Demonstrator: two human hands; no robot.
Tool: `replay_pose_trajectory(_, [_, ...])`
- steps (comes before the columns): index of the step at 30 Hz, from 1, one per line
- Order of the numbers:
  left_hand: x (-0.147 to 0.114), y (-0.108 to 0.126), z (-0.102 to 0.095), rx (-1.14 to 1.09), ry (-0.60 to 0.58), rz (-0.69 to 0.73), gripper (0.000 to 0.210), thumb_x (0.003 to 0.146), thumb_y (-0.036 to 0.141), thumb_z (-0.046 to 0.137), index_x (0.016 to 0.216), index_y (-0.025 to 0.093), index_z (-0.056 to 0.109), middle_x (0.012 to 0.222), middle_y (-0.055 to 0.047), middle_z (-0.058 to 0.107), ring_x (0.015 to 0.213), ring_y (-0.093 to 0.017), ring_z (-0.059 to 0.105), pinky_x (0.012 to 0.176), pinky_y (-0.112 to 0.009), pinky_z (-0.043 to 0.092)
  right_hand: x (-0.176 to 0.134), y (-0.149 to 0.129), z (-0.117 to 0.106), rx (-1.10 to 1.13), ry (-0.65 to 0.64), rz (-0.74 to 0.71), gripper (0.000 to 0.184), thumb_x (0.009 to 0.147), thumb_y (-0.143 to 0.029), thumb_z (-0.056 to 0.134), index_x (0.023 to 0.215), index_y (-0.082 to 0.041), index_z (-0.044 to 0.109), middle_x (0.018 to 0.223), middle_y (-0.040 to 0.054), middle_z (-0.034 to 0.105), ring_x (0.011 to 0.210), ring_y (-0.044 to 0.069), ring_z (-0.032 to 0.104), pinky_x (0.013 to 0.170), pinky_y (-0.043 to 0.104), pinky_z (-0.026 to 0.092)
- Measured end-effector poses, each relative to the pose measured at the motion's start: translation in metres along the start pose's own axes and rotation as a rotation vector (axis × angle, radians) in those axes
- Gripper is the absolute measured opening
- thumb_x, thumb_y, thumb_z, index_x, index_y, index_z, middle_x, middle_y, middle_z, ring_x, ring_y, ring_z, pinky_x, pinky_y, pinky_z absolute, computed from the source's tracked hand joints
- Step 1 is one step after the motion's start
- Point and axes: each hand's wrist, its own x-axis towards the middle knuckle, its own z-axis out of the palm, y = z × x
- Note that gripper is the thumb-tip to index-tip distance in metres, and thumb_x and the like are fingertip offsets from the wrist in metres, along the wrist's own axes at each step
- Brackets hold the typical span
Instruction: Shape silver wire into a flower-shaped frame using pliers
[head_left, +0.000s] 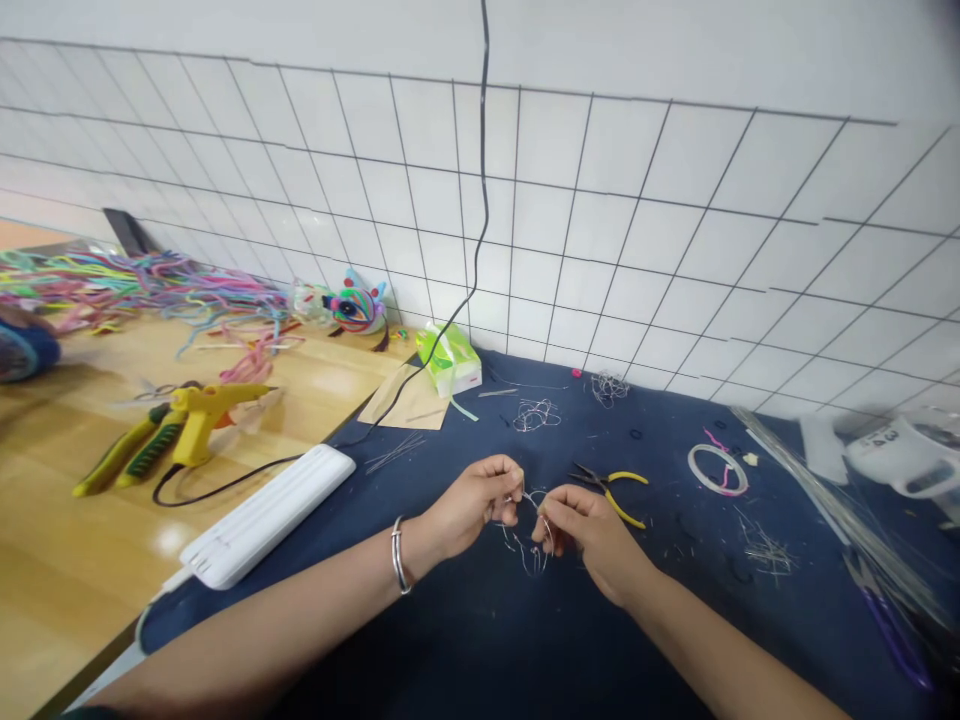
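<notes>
My left hand (480, 500) pinches a thin silvery wire at its upper left part. Facing it, my right hand (581, 525) is closed on the same bent wire (534, 562), which loops and dangles between and below my fingers. Both hands are held close together over the dark blue cloth (465, 640). Just behind my right hand lie pliers (609, 490) with yellow handles, their jaws pointing left. The exact grip points on the wire are partly hidden by the fingers.
Tangled wire (536, 414), a tissue pack (450, 360) and a white ring (718, 470) lie farther back. A power strip (270, 515) and yellow glue gun (206, 415) are left; purple-handled pliers (889, 620) and a white mug (911, 455) are right. A cord (484, 180) hangs down.
</notes>
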Motion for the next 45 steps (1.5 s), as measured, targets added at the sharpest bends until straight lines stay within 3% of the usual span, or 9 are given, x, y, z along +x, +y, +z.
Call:
replay_pose_trajectory(5, [0.014, -0.012, -0.004, -0.106, 0.006, -0.113, 0.018, 0.075, 0.028, 0.062, 0.077, 0.013, 0.052, 0.064, 0.002, 0.054, 0.043, -0.005, 0.052, 0.048, -0.019, 0.042, 0.009, 0.013, -0.008, 0.174, 0.052, 0.124, 0.026, 0.077, -0.042, 0.057, 0.077, -0.016, 0.056, 0.068, 0.0031, 0.064, 0.052, 0.009, 0.052, 0.049, 0.021, 0.034])
replay_pose_trajectory(15, [0.012, -0.009, -0.015, -0.164, -0.045, -0.118, 0.020, 0.079, 0.030, 0.059, 0.087, 0.013, 0.054, 0.075, -0.003, 0.059, 0.058, -0.011, 0.060, 0.058, -0.022, 0.046, 0.021, 0.029, -0.018, 0.322, 0.063, 0.195, 0.025, 0.078, -0.040, 0.058, 0.080, -0.016, 0.055, 0.069, 0.0028, 0.063, 0.051, 0.009, 0.053, 0.048, 0.021, 0.035])
replay_pose_trajectory(27, [0.000, -0.001, -0.009, -0.078, -0.085, 0.048, 0.024, 0.082, 0.026, 0.054, 0.103, 0.013, 0.056, 0.084, -0.007, 0.061, 0.072, -0.014, 0.059, 0.073, -0.030, 0.045, 0.015, 0.032, -0.013, 0.360, 0.181, 0.102, 0.020, 0.077, -0.036, 0.061, 0.080, -0.016, 0.057, 0.076, 0.0040, 0.062, 0.061, 0.012, 0.055, 0.053, 0.024, 0.040])
replay_pose_trajectory(34, [-0.002, -0.003, -0.008, -0.008, -0.100, 0.109, 0.031, 0.078, 0.024, 0.059, 0.107, 0.016, 0.055, 0.087, -0.006, 0.060, 0.074, -0.014, 0.057, 0.073, -0.030, 0.044, 0.016, 0.035, -0.014, 0.376, 0.214, 0.115, 0.023, 0.073, -0.039, 0.064, 0.080, -0.018, 0.057, 0.073, 0.0027, 0.061, 0.057, 0.012, 0.054, 0.049, 0.023, 0.038])
replay_pose_trajectory(38, [-0.002, -0.002, -0.008, -0.067, -0.089, 0.053, 0.021, 0.077, 0.022, 0.060, 0.097, 0.016, 0.058, 0.084, -0.005, 0.059, 0.073, -0.013, 0.056, 0.072, -0.028, 0.043, 0.016, 0.033, -0.017, 0.327, 0.155, 0.133, 0.022, 0.075, -0.038, 0.062, 0.080, -0.017, 0.059, 0.075, 0.0036, 0.062, 0.059, 0.012, 0.054, 0.050, 0.023, 0.039])
replay_pose_trajectory(42, [-0.001, -0.001, -0.009, -0.121, -0.105, -0.026, 0.010, 0.076, 0.019, 0.061, 0.084, 0.014, 0.058, 0.075, -0.002, 0.057, 0.066, -0.010, 0.055, 0.067, -0.025, 0.044, 0.014, 0.022, -0.023, 0.136, 0.062, 0.141, 0.024, 0.079, -0.038, 0.056, 0.078, -0.015, 0.063, 0.082, 0.0065, 0.062, 0.071, 0.015, 0.056, 0.058, 0.026, 0.041])
replay_pose_trajectory(45, [0.000, -0.003, -0.011, -0.115, -0.109, -0.083, 0.009, 0.076, 0.020, 0.062, 0.079, 0.013, 0.057, 0.070, -0.001, 0.055, 0.063, -0.009, 0.054, 0.064, -0.024, 0.044, 0.014, 0.011, -0.028, -0.021, 0.095, 0.074, 0.025, 0.081, -0.038, 0.053, 0.083, -0.017, 0.066, 0.086, 0.0061, 0.063, 0.083, 0.017, 0.054, 0.069, 0.029, 0.040])
